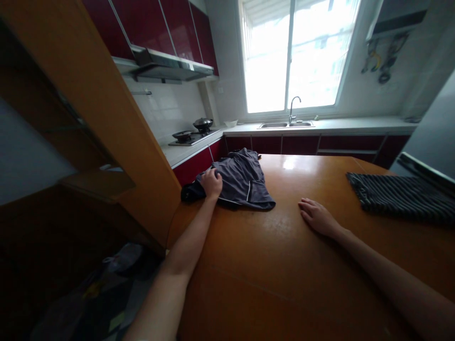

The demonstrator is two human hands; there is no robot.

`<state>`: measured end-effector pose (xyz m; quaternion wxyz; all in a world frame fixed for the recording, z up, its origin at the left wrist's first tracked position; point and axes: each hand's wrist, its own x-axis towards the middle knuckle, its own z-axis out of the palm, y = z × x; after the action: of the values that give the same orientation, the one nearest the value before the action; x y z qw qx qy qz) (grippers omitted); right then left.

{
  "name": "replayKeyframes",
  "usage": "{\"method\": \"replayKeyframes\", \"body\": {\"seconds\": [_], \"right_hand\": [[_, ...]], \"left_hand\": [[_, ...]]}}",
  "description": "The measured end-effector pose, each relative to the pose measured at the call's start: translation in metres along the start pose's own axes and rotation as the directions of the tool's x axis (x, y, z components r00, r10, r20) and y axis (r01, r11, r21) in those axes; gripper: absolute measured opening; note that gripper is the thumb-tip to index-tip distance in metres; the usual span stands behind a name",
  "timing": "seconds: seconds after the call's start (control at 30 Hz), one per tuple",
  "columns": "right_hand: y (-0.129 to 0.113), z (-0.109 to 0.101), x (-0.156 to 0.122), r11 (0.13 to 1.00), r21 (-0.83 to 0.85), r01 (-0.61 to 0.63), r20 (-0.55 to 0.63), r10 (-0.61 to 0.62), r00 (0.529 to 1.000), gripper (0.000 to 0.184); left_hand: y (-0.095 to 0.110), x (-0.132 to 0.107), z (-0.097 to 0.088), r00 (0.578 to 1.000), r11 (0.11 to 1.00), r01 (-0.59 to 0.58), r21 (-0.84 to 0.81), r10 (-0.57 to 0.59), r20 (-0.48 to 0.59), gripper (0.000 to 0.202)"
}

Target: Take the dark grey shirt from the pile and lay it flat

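Note:
A dark grey garment (240, 177) with a white-edged pocket lies rumpled near the far left edge of the wooden table (270, 265). My left hand (212, 183) is on its left part, fingers curled into the cloth; the fingertips are partly hidden. A darker bunched end of the cloth sticks out left of that hand. My right hand (317, 215) rests on the bare tabletop, to the right of the garment and apart from it, with its fingers stretched out. Nothing is in the right hand.
A folded dark striped cloth (401, 196) lies on the table's right side. An orange wooden cabinet (142, 156) stands close on the left. Beyond the table are a stove with a lidded pan (203, 124) and a double sink (286, 125) under the window.

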<state>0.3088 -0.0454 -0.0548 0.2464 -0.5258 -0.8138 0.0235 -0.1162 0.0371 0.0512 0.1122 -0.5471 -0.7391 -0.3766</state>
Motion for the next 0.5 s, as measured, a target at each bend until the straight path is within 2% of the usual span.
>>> {"method": "replayKeyframes", "body": {"seconds": [0.03, 0.07, 0.13, 0.2, 0.27, 0.33, 0.5], "right_hand": [[0.000, 0.000, 0.000, 1.000, -0.002, 0.001, -0.002, -0.001, 1.000, 0.041], [0.000, 0.000, 0.001, 1.000, -0.003, 0.002, -0.004, -0.002, 1.000, 0.041], [-0.001, 0.000, 0.001, 1.000, -0.001, -0.002, -0.010, 0.002, 1.000, 0.041], [-0.002, -0.001, 0.002, 1.000, 0.001, -0.013, -0.018, 0.013, 1.000, 0.040], [-0.002, 0.000, 0.002, 1.000, -0.005, -0.020, -0.022, 0.020, 1.000, 0.040], [-0.002, 0.000, 0.002, 1.000, -0.017, -0.018, -0.018, 0.018, 1.000, 0.041], [0.000, 0.001, 0.002, 1.000, -0.022, -0.018, -0.009, 0.018, 1.000, 0.042]], "left_hand": [[-0.016, 0.010, -0.004, 0.991, 0.990, 0.135, 0.026, -0.135, -0.018, 0.032], [-0.032, 0.017, -0.007, 0.977, 0.976, 0.213, 0.040, -0.212, -0.022, 0.033], [-0.058, 0.025, -0.011, 0.953, 0.951, 0.304, 0.052, -0.304, -0.003, 0.034], [-0.075, 0.028, -0.011, 0.943, 0.943, 0.330, 0.047, -0.331, 0.034, 0.037], [-0.083, 0.030, -0.008, 0.939, 0.942, 0.335, 0.032, -0.337, 0.068, 0.041], [-0.085, 0.034, -0.005, 0.942, 0.946, 0.324, 0.015, -0.324, 0.091, 0.044], [-0.084, 0.043, 0.002, 0.956, 0.965, 0.263, -0.001, -0.260, 0.137, 0.032]]}}
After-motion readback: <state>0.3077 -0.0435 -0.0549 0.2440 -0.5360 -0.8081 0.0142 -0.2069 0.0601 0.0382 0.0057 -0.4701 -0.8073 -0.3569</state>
